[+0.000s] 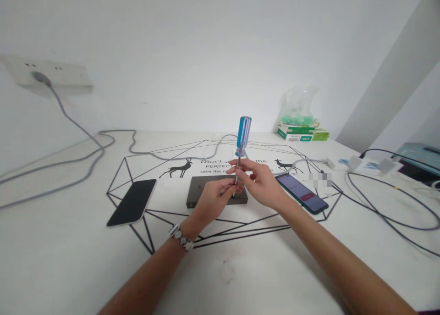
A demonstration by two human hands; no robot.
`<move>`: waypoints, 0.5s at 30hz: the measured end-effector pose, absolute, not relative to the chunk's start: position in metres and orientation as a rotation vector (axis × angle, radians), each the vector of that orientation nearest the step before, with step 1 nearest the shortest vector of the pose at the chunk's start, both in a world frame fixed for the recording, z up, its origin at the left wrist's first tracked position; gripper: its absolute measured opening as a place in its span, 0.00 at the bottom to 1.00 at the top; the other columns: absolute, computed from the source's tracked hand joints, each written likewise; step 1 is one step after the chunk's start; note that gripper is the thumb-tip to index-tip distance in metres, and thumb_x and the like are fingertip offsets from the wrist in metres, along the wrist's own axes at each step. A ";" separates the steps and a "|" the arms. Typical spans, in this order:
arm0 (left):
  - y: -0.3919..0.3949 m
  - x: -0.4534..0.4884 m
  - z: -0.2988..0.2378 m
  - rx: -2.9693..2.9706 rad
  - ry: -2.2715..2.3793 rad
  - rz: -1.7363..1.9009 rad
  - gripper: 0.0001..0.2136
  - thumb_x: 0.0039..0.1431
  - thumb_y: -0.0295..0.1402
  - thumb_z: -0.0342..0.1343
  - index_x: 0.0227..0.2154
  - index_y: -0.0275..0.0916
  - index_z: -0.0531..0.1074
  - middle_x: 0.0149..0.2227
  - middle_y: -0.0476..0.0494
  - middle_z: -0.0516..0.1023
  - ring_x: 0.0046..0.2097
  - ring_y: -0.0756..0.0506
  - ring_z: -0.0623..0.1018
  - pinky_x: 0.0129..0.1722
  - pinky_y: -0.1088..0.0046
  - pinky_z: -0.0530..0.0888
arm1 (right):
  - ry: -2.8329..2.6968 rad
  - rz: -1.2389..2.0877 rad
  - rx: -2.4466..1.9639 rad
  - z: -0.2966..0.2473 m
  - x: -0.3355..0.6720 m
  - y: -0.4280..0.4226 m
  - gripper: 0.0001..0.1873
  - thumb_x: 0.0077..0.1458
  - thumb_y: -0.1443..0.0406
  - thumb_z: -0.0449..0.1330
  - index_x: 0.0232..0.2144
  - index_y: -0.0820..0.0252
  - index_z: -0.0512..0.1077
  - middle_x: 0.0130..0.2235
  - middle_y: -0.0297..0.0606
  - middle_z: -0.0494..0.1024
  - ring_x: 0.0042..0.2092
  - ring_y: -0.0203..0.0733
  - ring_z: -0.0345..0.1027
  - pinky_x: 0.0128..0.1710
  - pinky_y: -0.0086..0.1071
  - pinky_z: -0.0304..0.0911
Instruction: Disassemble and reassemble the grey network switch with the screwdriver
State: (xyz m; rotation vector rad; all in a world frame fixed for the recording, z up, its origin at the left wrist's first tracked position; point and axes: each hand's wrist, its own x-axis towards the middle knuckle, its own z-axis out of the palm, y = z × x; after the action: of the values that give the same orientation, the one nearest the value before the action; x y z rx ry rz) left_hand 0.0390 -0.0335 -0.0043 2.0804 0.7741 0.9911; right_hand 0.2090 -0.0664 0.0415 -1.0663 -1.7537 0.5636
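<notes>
A screwdriver with a blue and clear handle stands nearly upright, handle on top. My right hand pinches its metal shaft just below the handle. Lower down, the fingers of my left hand are closed around the shaft near its tip. Both hands are over a flat black box lying on the table. The lower end of the shaft is by the box's front right part; whether it touches a screw is too small to tell.
A dark-screened phone lies left of the box, and a lit phone lies right. Grey cable runs behind. A power strip with black cables is at right. Small boxes under a plastic bag stand against the wall.
</notes>
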 end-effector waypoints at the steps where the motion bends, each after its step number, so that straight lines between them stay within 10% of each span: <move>1: -0.033 0.039 -0.005 2.087 0.762 0.976 0.11 0.66 0.34 0.50 0.40 0.37 0.78 0.41 0.43 0.83 0.45 0.43 0.82 0.48 0.69 0.76 | -1.746 0.577 -1.062 0.041 0.210 -0.066 0.14 0.62 0.58 0.56 0.45 0.56 0.75 0.41 0.39 0.82 0.36 0.40 0.74 0.28 0.30 0.63; 9: -0.037 0.044 -0.005 2.060 0.879 1.136 0.10 0.57 0.37 0.62 0.38 0.36 0.76 0.36 0.44 0.82 0.37 0.46 0.81 0.41 0.71 0.77 | -1.658 0.377 -1.112 0.036 0.207 -0.062 0.11 0.54 0.61 0.63 0.24 0.57 0.67 0.24 0.30 0.72 0.27 0.36 0.63 0.29 0.30 0.58; 15: -0.034 0.041 -0.005 2.068 0.849 1.110 0.07 0.60 0.33 0.58 0.35 0.36 0.78 0.33 0.45 0.83 0.36 0.46 0.81 0.39 0.71 0.76 | -1.626 0.400 -1.153 0.031 0.202 -0.067 0.10 0.55 0.56 0.63 0.31 0.56 0.71 0.31 0.34 0.77 0.32 0.39 0.69 0.28 0.30 0.61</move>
State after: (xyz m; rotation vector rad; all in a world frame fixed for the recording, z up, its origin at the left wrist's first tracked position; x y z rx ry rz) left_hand 0.0413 -0.0342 -0.0055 2.0681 0.8491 1.1104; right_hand 0.2024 -0.0668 0.0309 -1.1534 -1.6260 0.3999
